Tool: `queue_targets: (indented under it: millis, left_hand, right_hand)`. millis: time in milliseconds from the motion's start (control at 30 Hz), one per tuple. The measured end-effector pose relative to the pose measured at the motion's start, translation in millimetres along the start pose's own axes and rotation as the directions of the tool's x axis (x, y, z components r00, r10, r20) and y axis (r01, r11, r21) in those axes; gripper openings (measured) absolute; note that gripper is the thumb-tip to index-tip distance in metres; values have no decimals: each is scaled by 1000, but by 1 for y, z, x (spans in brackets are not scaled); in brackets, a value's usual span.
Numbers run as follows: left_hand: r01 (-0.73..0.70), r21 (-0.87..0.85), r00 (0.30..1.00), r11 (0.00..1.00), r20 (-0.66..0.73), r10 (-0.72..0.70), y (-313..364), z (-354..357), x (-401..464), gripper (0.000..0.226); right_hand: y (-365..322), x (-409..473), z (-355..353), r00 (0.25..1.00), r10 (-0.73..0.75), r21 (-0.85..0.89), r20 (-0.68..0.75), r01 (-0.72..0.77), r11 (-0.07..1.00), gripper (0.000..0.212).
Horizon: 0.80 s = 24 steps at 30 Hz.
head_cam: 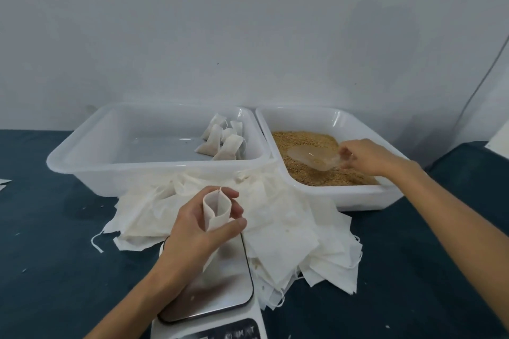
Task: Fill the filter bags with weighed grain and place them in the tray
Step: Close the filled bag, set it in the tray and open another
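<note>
— Left hand [202, 224]? Surface first.
— Dark blue table [413, 270], grey wall [248, 22] behind. Hand pinches an open filter bag [216, 210] upright above the scale [217, 289].
— Right hand [366, 157]?
— Fingers curled round a clear scoop [314, 158] lying on the grain [308, 170], right tub [341, 198].
— Tray [154, 170]?
— Far left; filled bags [224, 140] in its right corner. Empty bags [289, 228] heaped near.

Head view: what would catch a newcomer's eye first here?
Probably the two white tubs side by side against the wall: the right tub holds tan grain, where the right hand grips a clear scoop. The left tray holds a few filled bags in its far right corner. Nearer, the left hand holds an open filter bag above the scale.
</note>
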<state>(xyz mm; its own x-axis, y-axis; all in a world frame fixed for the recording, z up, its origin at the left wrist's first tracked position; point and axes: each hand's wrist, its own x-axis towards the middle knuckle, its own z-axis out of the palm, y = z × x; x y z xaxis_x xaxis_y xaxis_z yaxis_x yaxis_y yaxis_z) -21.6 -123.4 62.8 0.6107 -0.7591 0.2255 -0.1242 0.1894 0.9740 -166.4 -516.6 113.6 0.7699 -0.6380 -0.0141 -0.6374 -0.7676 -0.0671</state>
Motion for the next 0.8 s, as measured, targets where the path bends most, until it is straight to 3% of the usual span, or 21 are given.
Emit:
queue_targets:
  millis: [67, 233, 400, 633, 800]
  left_hand:
    - [-3, 13, 1000, 1000, -3, 3, -1, -1, 0, 40]
    - [-9, 42, 1000, 999, 8, 9, -4, 0, 1, 37]
    - [-14, 46, 1000, 999, -5, 14, -3, 1, 0, 36]
    - [-17, 21, 999, 1000, -30, 17, -4, 1, 1, 36]
    - [-33, 46, 999, 998, -33, 35, -4, -3, 2, 33]
  right_hand:
    - [10, -5, -12, 999, -4, -30, -53, 3, 1000, 22]
    - [33, -16, -44, 983, -10, -310, -183, -48, 949, 34]
    - [30, -22, -48, 987, -56, -518, -154, -33, 855, 36]
    - [-6, -26, -22, 968, -223, -303, -115, 180, 936, 38]
    - [12, -25, -14, 987, -125, -37, -103, 122, 992, 26]
